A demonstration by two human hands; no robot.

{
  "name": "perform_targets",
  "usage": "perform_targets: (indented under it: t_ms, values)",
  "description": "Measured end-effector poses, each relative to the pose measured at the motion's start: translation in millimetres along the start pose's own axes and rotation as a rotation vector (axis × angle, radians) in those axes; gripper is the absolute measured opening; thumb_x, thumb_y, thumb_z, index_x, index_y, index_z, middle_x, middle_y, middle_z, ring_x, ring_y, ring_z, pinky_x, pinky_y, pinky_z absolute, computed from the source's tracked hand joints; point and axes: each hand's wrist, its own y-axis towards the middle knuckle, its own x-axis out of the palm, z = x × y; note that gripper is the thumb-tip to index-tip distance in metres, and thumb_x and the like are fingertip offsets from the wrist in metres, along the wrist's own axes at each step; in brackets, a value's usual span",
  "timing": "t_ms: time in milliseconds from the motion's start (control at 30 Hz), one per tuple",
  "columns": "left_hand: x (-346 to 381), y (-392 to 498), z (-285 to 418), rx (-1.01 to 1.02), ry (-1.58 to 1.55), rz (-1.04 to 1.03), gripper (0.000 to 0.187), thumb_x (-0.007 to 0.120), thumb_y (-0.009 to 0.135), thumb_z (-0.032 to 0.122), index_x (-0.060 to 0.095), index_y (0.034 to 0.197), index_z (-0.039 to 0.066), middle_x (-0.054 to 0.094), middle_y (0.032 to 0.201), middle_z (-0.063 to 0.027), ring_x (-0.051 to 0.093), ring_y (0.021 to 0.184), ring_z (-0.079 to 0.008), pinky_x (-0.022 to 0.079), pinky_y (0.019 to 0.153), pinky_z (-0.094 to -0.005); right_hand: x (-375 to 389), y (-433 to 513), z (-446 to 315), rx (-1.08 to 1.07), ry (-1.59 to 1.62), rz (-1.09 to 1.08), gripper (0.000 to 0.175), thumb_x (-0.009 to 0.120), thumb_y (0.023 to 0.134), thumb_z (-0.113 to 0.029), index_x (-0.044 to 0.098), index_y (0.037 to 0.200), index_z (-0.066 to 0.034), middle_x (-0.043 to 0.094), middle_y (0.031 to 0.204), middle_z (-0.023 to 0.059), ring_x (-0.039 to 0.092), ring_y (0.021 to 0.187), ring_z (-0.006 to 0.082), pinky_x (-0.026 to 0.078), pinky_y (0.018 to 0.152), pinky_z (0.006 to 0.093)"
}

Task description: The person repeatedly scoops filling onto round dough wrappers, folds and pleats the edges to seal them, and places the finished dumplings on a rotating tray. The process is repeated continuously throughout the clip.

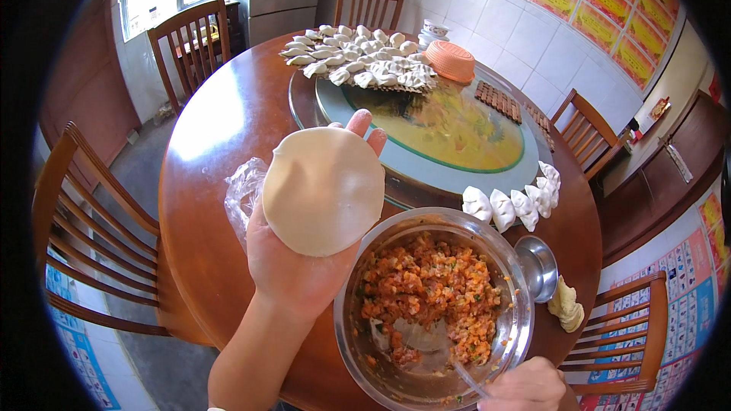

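My left hand (308, 274) is palm up with a round dumpling wrapper (324, 191) lying flat over the palm and fingers; the wrapper hides part of the fingers. At the lower right, my right hand (528, 385) grips the handle of a utensil (469, 379), whose far end reaches into a steel bowl (348, 319). Minced orange filling with green bits (428, 291) covers much of the bowl's floor. Right of the bowl's upper rim, several folded dumplings (522, 205) form a curved row. Many more dumplings (360, 57) cover a woven tray at the far side.
A crumpled plastic bag (244, 188) lies left of my left hand. The glass turntable (445, 174) carries an orange basket (450, 61) and a slatted wooden mat (498, 101). A small metal bowl (537, 268) and a yellowish cloth (566, 305) are at the right. Wooden chairs (74, 182) surround the table.
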Motion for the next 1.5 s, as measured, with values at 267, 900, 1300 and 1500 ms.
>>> perform_targets:
  t_ms: [267, 900, 1300, 1500]
  values:
    - [-1, 1, 0, -0.034, -0.055, 0.007, 0.050, 0.027, 0.097, 0.027, 0.028, 0.135, -0.005, 0.027, 0.142, -0.0219, 0.023, 0.134, -0.0342, 0.025, 0.109, -0.0415, 2, -1, 4, -0.048, 0.028, -0.029, 0.021, 0.062, 0.074, -0.003, 0.062, 0.093, 0.0064, 0.062, 0.076, 0.0150, 0.060, 0.058, 0.0252, 0.046, 0.044, 0.0315]
    - [-2, 1, 2, -0.048, -0.100, -0.007, 0.052, 0.023, 0.098, 0.028, 0.019, 0.139, -0.004, 0.024, 0.145, -0.0195, 0.021, 0.135, -0.0343, 0.023, 0.110, -0.0428, 15, -9, 18, 0.139, 0.262, 0.204, 0.022, 0.058, 0.086, -0.013, 0.067, 0.076, 0.0042, 0.065, 0.066, 0.0143, 0.063, 0.053, 0.0238, 0.053, 0.048, 0.0304]
    - [-1, 1, 0, -0.070, -0.091, 0.003, 0.052, 0.023, 0.098, 0.030, 0.019, 0.141, 0.001, 0.024, 0.145, -0.0183, 0.021, 0.135, -0.0333, 0.023, 0.110, -0.0431, 6, -31, 26, 0.297, 0.480, 0.164, 0.017, 0.055, 0.077, -0.001, 0.066, 0.086, 0.0089, 0.067, 0.077, 0.0155, 0.065, 0.062, 0.0263, 0.054, 0.057, 0.0326]
    - [-2, 0, -2, -0.096, -0.112, -0.019, 0.053, 0.022, 0.098, 0.032, 0.018, 0.141, 0.001, 0.023, 0.146, -0.0179, 0.020, 0.135, -0.0328, 0.022, 0.110, -0.0431, 1, -43, 31, 0.537, 0.437, 0.267, 0.031, 0.051, 0.093, -0.021, 0.066, 0.089, 0.0055, 0.067, 0.075, 0.0158, 0.064, 0.057, 0.0207, 0.050, 0.051, 0.0277]
